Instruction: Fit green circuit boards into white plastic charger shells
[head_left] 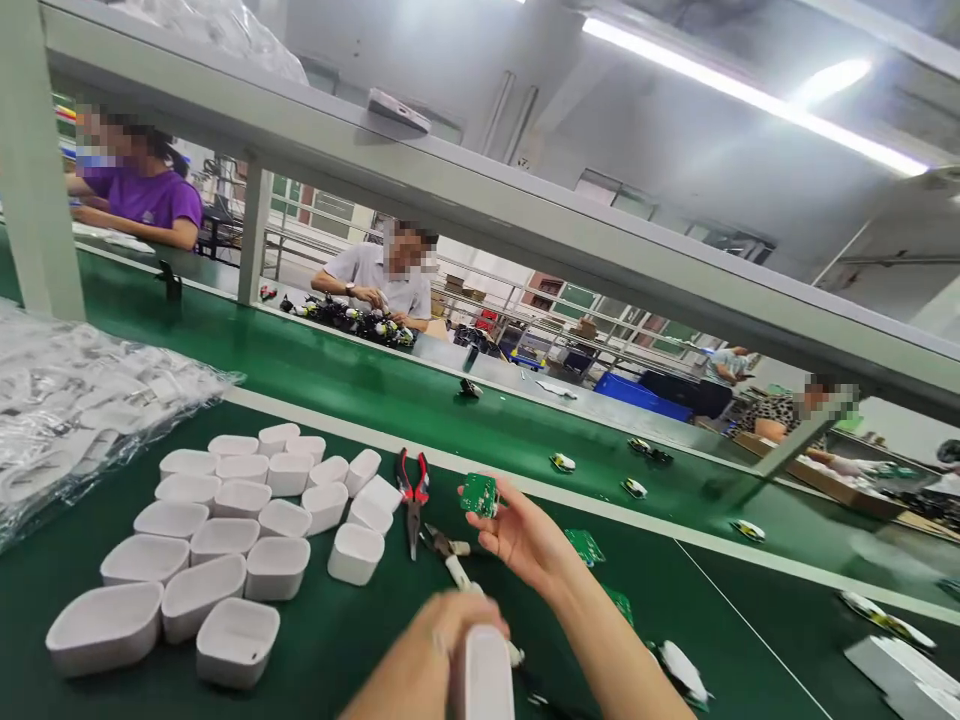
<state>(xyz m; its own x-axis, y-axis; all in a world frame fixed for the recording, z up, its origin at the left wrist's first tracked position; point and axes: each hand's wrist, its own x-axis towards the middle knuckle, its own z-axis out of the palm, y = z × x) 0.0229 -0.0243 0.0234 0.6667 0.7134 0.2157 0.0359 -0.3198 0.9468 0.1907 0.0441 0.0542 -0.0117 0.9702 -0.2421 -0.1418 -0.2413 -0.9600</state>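
**Board in 1 hand, white case in the other**

From the head camera, we look down on a dark green workbench mat (757, 640). At the near edge, the left hand (427, 650) closes around a long white plastic case (484, 680). The right hand (521, 530) holds a small green circuit board (478, 495) firmly in its fingertips, raised above the mat towards the far edge. Those 2 grips are the step we can see in hand.

Just left of the board lie red-and-black-handled steel pliers (412, 500), touching a white-handled metal hand tool (457, 570). Further left, a tight cluster of open white plastic cases (240, 520) covers much of the mat, and a clear plastic bag of white parts (75, 420) sits at the far left corner. Beside the right forearm lie 2 loose green circuit boards (585, 547).

Beyond the far edge runs a green conveyor belt (360, 380) carrying small parts. A person in a grey shirt (367, 280) works at it, handling dark parts.
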